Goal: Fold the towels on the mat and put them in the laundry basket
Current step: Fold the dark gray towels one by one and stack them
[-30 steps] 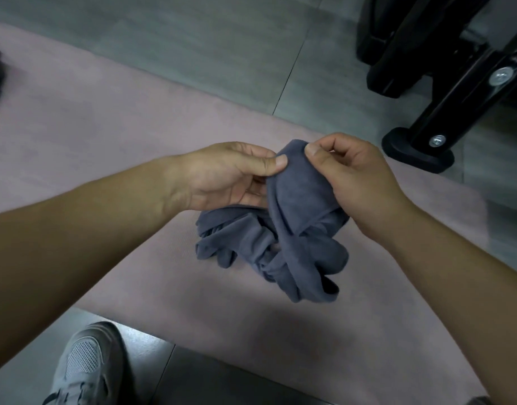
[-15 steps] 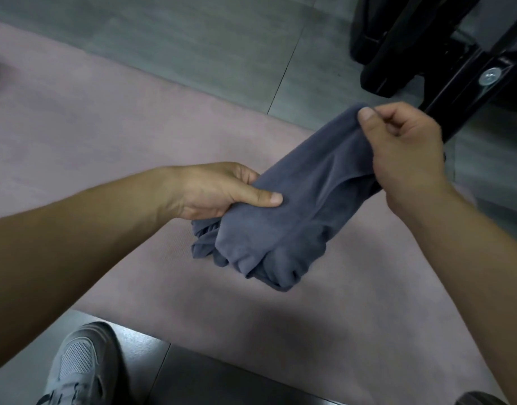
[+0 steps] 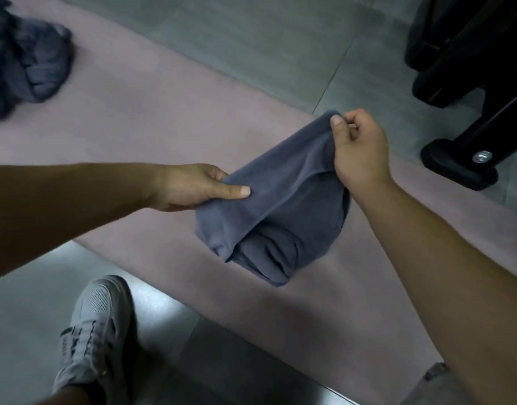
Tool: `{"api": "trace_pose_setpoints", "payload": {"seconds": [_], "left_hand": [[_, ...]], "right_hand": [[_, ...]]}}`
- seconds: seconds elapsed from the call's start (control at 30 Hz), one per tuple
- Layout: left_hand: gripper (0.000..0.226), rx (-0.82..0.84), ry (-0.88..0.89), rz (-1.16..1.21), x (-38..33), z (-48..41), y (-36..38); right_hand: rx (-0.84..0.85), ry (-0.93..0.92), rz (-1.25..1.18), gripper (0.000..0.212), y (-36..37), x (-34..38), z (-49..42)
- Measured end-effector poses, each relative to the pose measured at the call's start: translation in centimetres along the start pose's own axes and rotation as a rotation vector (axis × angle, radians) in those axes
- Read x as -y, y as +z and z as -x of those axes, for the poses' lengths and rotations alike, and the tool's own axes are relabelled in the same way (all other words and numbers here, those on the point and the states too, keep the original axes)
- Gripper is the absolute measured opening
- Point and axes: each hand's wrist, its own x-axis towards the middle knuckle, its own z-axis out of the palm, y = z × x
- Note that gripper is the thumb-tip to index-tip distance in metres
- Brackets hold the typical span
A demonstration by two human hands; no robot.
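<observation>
Near the middle of the frame, a grey-blue towel [image 3: 280, 206] is held up between both hands over a pink mat [image 3: 163, 127]. Its left edge is grasped by the left hand [image 3: 193, 185], which enters from the left side: the thumb is laid flat across the top of the cloth and the fingers are tucked underneath it. Its upper corner is pinched by the right hand [image 3: 359, 150], right of centre and higher in the frame, between the thumb and the curled fingers. Between the two grips the cloth is drawn into a slanted band, rising from lower left to upper right. Below that band the rest of the towel is bunched in loose folds and hangs toward the lower centre; whether the lowest fold touches the mat cannot be told.

At the upper left of the frame a second towel [image 3: 26, 59] of the same colour is seen, crumpled in a heap on the mat and well apart from the hands. The mat is laid diagonally on a grey tiled floor [image 3: 237, 39]. At the lower left a white shoe [image 3: 96, 325] is planted on the tiles, just beside the mat's near edge. At the upper right a black stand [image 3: 462, 165] is set on the floor, its round foot near the mat's far edge.
</observation>
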Motion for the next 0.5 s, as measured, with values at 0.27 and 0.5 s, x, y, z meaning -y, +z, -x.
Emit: {"api": "trace_pose_setpoints", "payload": {"seconds": [0.27, 0.5], "left_hand": [[0.018, -0.044, 0.117, 0.000, 10.7, 0.5, -5.7], [0.031, -0.548, 0.144, 0.549, 18.1, -0.8, -12.4]], "right_hand": [[-0.031, -0.114, 0.081, 0.021, 7.1, 4.0, -8.8], [0.144, -0.115, 0.228, 0.015, 17.7, 3.7, -14.3]]}}
